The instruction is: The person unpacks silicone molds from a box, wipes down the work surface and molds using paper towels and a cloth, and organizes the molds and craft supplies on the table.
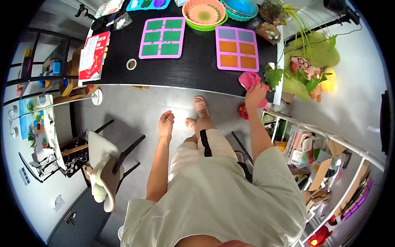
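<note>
My right hand (pixel 256 94) is closed on a pink cloth (pixel 247 79) at the front right corner of the black table (pixel 187 70). Part of the cloth spreads on the tabletop and part hangs below my fingers. Just beyond it lies a pink silicone mold (pixel 237 48) with orange and grey-blue fillings. My left hand (pixel 166 122) hangs in front of the table over the floor, its fingers curled with nothing visible in them. A second pink mold (pixel 162 38), filled with green, lies further left. A small white cup (pixel 131 64) with dark contents stands near the front edge.
Stacked bowls (pixel 204 26) and a blue bowl (pixel 240 9) stand at the back. A red book (pixel 94 57) lies at the left end. A potted plant (pixel 273 11) trails leaves on the right. A chair (pixel 108 173) is to my left; a white rack (pixel 325 128) is to my right.
</note>
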Demonstrator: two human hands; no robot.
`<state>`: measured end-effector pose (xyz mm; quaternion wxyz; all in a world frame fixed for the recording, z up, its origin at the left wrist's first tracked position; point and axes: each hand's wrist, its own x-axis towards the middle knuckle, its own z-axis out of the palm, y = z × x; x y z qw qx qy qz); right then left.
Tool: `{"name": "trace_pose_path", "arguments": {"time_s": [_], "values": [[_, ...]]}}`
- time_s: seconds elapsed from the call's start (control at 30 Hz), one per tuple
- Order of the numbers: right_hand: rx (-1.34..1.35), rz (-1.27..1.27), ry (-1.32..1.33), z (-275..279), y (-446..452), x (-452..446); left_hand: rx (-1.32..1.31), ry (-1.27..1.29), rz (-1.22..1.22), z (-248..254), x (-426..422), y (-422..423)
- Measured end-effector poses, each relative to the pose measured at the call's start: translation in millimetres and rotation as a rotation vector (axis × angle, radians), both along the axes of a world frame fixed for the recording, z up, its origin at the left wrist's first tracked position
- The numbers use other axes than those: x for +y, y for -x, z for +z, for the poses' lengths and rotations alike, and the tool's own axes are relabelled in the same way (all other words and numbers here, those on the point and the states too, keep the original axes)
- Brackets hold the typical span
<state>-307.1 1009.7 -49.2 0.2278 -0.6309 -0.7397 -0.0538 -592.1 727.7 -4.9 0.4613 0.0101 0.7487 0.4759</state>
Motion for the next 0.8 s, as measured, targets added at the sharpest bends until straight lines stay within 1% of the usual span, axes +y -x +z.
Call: {"name": "trace_pose_path", "arguments": {"time_s": [0.07,0.1,0.13,0.2,0.23,0.27,0.3,0.33,0.37,0.43,0.47,0.53,0.57,0.63,0.67,0.7,0.73,0.8], "values": [[-0.016,0.018,0.053,3.9,35.0,-11.4,-0.002,-0.007,-0.028,4.5,11.3,-4.2],[-0.014,0.055,0.014,-0.6,52.7,-16.5,0.002,-0.012,-0.048,6.6,19.6,-7.9],[0.043,0.088,0.043,13.0,73.5,-25.1,0.005,-0.017,-0.067,8.3,29.2,-12.5],[0.073,0.114,0.096,7.4,107.2,-35.5,0.049,-0.041,-0.159,11.8,54.0,-19.5],[0.056,0.186,0.046,3.9,120.5,-42.3,0.072,-0.055,-0.204,12.3,69.9,-21.4],[0.063,0.272,-0.011,-0.5,131.0,-46.5,0.176,-0.072,-0.252,-2.1,85.2,-24.0],[0.074,0.374,0.133,3.1,139.0,-47.9,0.172,-0.073,-0.251,9.8,108.9,-30.6],[0.091,0.466,0.124,7.7,144.2,-52.6,0.233,-0.121,-0.279,4.7,130.4,-33.4],[0.141,0.577,0.172,18.2,145.7,-51.2,0.293,-0.168,-0.307,-2.5,152.1,-35.8],[0.263,0.675,0.176,19.1,139.0,-47.0,0.509,-0.167,-0.359,3.7,200.3,-42.2],[0.255,0.713,0.219,20.6,131.3,-39.7,0.617,-0.161,-0.387,4.3,221.7,-44.5],[0.239,0.782,0.316,26.2,108.0,-27.7,0.648,-0.111,-0.385,-4.6,258.6,-48.8],[0.220,0.728,0.347,28.3,93.9,-24.0,0.662,-0.084,-0.389,-8.3,268.6,-52.8],[0.182,0.621,0.395,32.5,63.3,-12.7,0.402,-0.035,-0.423,-8.9,281.0,-56.5],[0.228,0.575,0.320,30.7,47.5,-12.2,0.272,-0.012,-0.438,-8.0,286.3,-55.1],[0.216,0.558,0.303,29.0,34.6,-8.7,0.144,0.010,-0.449,-9.0,291.1,-51.9],[0.205,0.541,0.288,27.2,22.9,-5.4,0.103,-0.019,-0.478,-25.2,290.0,-48.8],[0.174,0.524,0.280,23.2,8.9,1.6,0.005,-0.057,-0.427,-26.8,289.5,-50.8]]}}
